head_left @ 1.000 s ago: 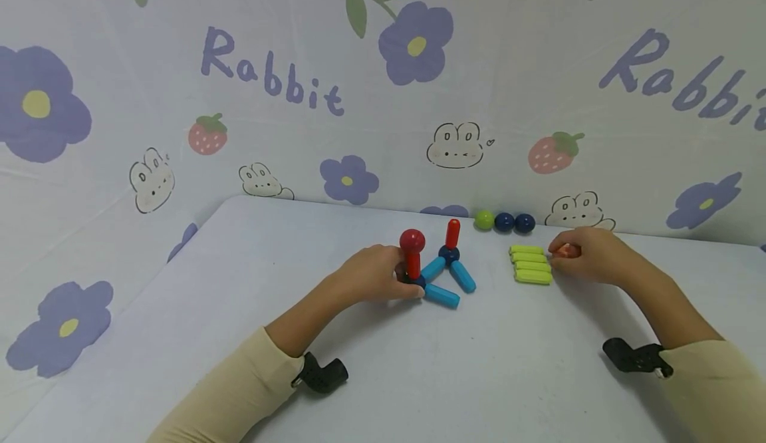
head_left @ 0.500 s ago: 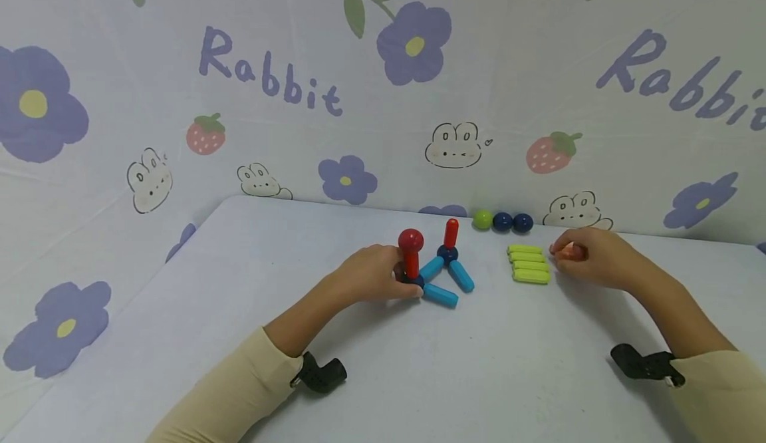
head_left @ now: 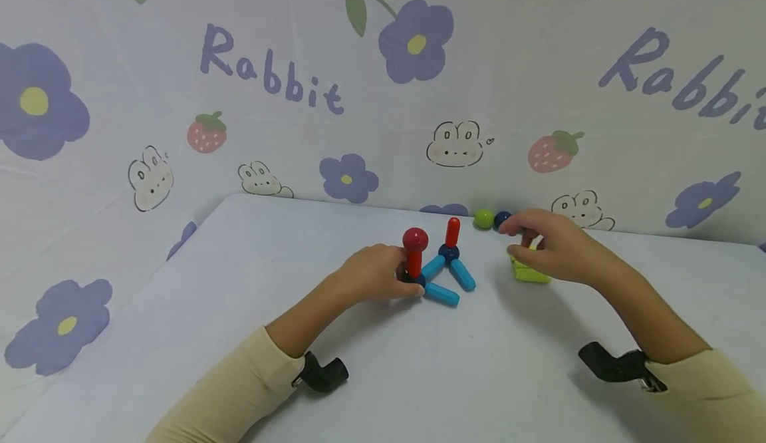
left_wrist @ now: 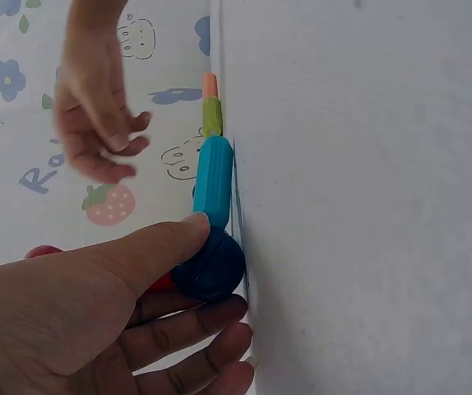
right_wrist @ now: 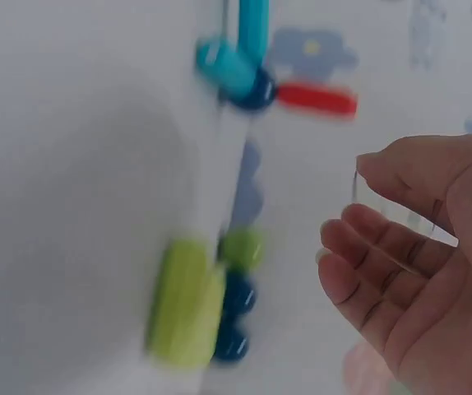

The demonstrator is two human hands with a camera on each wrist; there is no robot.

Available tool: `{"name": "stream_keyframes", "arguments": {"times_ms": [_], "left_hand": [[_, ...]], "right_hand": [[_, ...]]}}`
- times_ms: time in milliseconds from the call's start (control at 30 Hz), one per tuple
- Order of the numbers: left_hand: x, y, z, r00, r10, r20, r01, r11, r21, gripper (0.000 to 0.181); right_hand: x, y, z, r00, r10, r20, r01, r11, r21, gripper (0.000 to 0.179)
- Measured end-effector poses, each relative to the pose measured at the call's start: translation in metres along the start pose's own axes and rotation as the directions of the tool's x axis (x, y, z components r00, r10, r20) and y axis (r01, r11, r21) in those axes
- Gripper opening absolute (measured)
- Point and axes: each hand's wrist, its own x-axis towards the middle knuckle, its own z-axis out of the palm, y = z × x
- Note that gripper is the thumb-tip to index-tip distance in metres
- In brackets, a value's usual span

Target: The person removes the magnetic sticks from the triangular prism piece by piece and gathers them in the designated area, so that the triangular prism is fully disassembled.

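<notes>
Near the centre of the head view, the left hand (head_left: 374,273) pinched the near ball (head_left: 415,282), a navy one, between thumb and fingers. A red stick (head_left: 414,263) rose from that ball, bearing a red ball (head_left: 415,239) on top. One blue stick (head_left: 443,295) ran from the near ball toward the lower right; a second blue stick (head_left: 433,268) joined it to the far ball (head_left: 448,252), also navy, just right of centre. From the far ball, a third blue stick (head_left: 463,275) slanted down to the right and a second red stick (head_left: 453,232) stood upright.

Right of centre, the right hand (head_left: 556,247) hung with fingers loosely bent, a gap between its thumb and fingertips. It partly covered the green sticks (head_left: 531,274). In the lower middle of the blurred right wrist view, a green ball (right_wrist: 242,248) and two navy balls (right_wrist: 234,339) lay in a row beside those sticks. An orange stick (left_wrist: 210,85) showed at the upper middle of the left wrist view.
</notes>
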Motion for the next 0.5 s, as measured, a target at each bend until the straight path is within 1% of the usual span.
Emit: {"name": "stream_keyframes", "arguments": {"times_ms": [133, 233, 300, 400, 500], "left_hand": [[0.0, 0.0, 0.0, 1.0, 0.005, -0.004, -0.005, 1.0, 0.013, 0.037], [0.0, -0.001, -0.001, 1.0, 0.021, -0.007, -0.021, 1.0, 0.02, 0.037], [-0.001, -0.003, -0.001, 0.999, 0.039, -0.01, -0.039, 0.999, 0.024, 0.035], [-0.001, -0.003, -0.001, 0.998, 0.066, -0.009, -0.066, 0.997, 0.028, 0.031], [-0.001, -0.003, 0.0, 0.996, 0.093, -0.001, -0.093, 0.995, 0.039, 0.029]], "right_hand": [[0.015, -0.042, 0.012, 0.993, -0.12, -0.021, 0.12, 0.993, 0.003, 0.037], [0.025, -0.065, 0.023, 0.983, -0.184, -0.02, 0.184, 0.983, 0.019, 0.044], [0.031, -0.076, 0.031, 0.976, -0.216, -0.015, 0.217, 0.976, 0.033, 0.047], [0.038, -0.086, 0.04, 0.966, -0.26, -0.008, 0.26, 0.964, 0.056, 0.051], [0.043, -0.091, 0.047, 0.953, -0.303, -0.016, 0.304, 0.951, 0.066, 0.047]]}}
